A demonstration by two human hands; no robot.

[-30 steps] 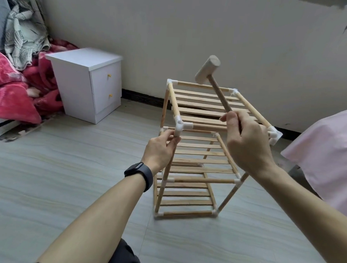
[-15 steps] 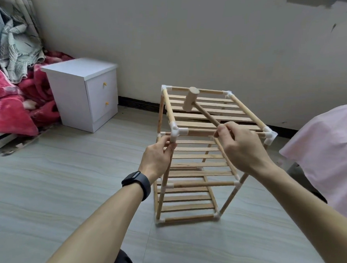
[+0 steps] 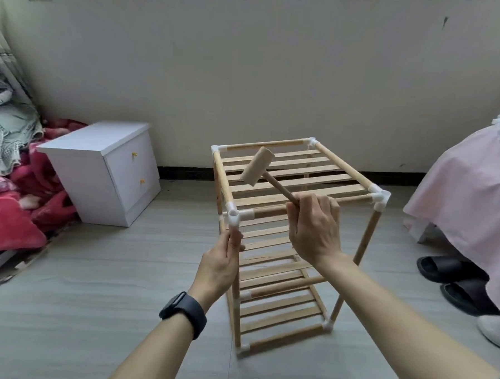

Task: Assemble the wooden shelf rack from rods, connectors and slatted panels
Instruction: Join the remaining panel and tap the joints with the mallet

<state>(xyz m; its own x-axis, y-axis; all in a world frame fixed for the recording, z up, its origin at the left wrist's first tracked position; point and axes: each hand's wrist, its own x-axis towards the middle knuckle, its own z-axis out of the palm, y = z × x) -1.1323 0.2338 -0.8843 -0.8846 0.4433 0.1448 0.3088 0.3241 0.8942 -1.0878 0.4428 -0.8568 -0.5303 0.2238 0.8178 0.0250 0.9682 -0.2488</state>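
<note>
The wooden shelf rack [image 3: 295,188] stands upright on the floor, with slatted panels at three levels and white plastic connectors at its corners. My left hand [image 3: 220,261] grips the near left upright rod just below the white corner connector [image 3: 233,214]. My right hand [image 3: 315,227] holds the handle of a small wooden mallet [image 3: 257,170]. The mallet head hangs over the left part of the top slatted panel, a little behind that connector.
A white two-drawer nightstand [image 3: 105,170] stands to the left against the wall, beside red bedding [image 3: 6,220]. A pink cloth-covered thing [image 3: 468,195] and black slippers [image 3: 452,278] lie to the right. Grey floor surrounds the rack.
The mallet swung down from its raised position to low over the top panel, then lifted slightly. My left hand kept its grip on the rod. The camera tilted up.
</note>
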